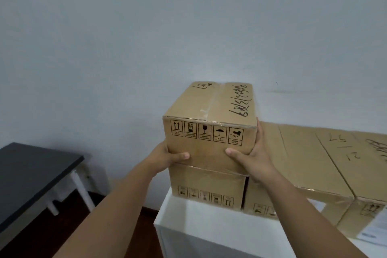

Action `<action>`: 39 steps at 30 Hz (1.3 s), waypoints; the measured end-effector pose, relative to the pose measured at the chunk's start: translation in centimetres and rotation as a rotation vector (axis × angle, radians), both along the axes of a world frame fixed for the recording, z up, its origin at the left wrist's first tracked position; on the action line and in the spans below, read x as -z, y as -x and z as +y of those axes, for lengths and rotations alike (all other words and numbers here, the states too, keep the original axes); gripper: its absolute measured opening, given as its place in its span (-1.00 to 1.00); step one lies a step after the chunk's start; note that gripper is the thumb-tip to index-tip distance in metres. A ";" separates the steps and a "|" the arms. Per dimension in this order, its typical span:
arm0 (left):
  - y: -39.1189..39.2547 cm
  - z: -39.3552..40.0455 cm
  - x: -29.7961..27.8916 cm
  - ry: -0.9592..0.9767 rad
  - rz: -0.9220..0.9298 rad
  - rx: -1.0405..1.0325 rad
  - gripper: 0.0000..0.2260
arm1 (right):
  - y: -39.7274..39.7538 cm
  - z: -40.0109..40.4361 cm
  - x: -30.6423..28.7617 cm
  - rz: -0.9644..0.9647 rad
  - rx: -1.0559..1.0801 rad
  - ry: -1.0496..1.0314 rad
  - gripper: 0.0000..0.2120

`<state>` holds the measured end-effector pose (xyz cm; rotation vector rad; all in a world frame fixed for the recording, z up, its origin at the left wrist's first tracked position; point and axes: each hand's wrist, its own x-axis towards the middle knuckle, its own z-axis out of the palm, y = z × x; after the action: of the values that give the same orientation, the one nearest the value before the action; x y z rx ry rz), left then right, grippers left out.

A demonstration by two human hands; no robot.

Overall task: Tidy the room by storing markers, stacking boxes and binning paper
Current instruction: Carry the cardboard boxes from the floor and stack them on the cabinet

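Observation:
A taped cardboard box (210,123) with handling symbols on its front and handwriting on top sits on a second cardboard box (207,184), slightly askew. My left hand (169,156) grips its lower left corner, thumb on the front face. My right hand (251,153) grips the lower right corner, thumb on the front and fingers along the right side. The lower box stands on a white cabinet (199,228). No markers or paper show.
More cardboard boxes (310,163) lie side by side to the right on the white cabinet, the nearest touching the lower box. A dark-topped table (31,174) with white legs stands at the left. The pale wall is right behind.

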<state>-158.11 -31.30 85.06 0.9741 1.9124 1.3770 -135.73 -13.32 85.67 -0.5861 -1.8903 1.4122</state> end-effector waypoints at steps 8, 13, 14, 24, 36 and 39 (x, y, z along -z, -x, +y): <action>2.1 0.5 2.1 -0.089 -0.022 0.106 -0.44 | 0.3 -0.1 0.9 0.003 0.022 0.104 -0.04; -1.2 -1.1 7.2 -0.176 -0.148 -0.101 -0.28 | -3.2 -2.1 2.0 -0.155 0.224 0.039 -0.03; -2.3 -1.6 8.5 -0.170 -0.185 -0.161 -0.24 | -4.4 -2.4 2.6 -0.199 0.307 -0.009 -0.10; -19.1 -2.0 14.3 0.113 0.025 -0.009 -0.05 | -21.9 -7.6 11.4 -0.565 0.633 -0.025 -0.58; -54.5 -2.5 17.2 0.221 0.204 0.886 -0.25 | -58.5 -22.6 16.7 -0.857 0.951 0.499 -0.52; -61.2 -3.0 17.9 0.284 0.182 1.033 -0.27 | -65.3 -26.1 17.6 -0.805 1.045 0.708 -0.53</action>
<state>-96.95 -34.32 67.18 1.6284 1.2857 0.4132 -70.39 -39.40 68.11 -2.3331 -1.0742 1.0937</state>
